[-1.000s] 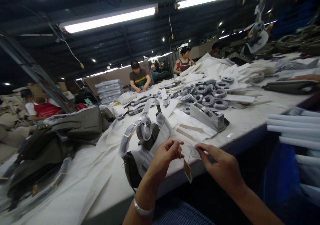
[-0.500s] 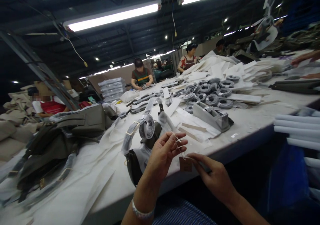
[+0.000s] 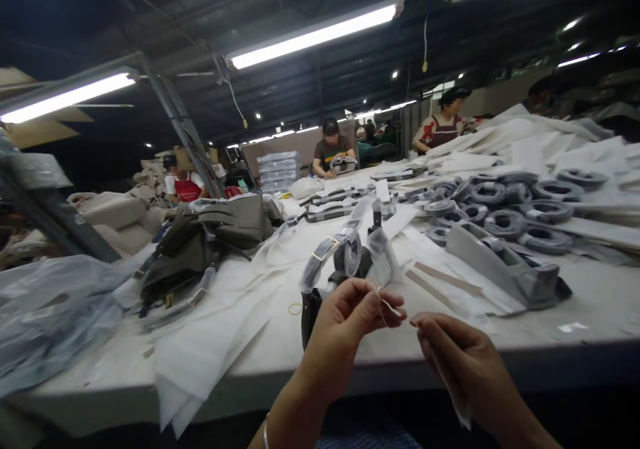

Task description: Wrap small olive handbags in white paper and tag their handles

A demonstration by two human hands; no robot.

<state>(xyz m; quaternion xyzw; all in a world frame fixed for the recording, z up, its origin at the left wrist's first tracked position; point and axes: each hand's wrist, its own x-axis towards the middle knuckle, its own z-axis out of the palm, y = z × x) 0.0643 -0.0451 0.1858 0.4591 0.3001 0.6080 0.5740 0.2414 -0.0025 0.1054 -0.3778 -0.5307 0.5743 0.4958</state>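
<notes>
A thin pale string (image 3: 387,304) is pinched in my left hand (image 3: 357,312), over the table's front edge. To its right, my right hand (image 3: 463,352) is closed, thumb against fingers; a pale strip hangs below it, and what its fingertips grip is too small to tell. The two hands are a little apart. Just behind my left hand stands a dark bag (image 3: 311,312) with a plastic-wrapped, gold-buckled strap (image 3: 320,256) and a coiled strap (image 3: 347,256). A small yellow rubber band (image 3: 295,308) lies left of the bag.
A grey tape dispenser (image 3: 505,266) sits at the right, before many wrapped coils (image 3: 505,222) and white sheets. Dark olive bags (image 3: 235,226) and plastic film (image 3: 60,309) lie at the left. Across the table (image 3: 120,376) a person (image 3: 333,149) handles a wrapped item.
The view has swung left, so things appear further right. The brown tag that hung by my right hand no longer shows. The person across has lifted a wrapped item.
</notes>
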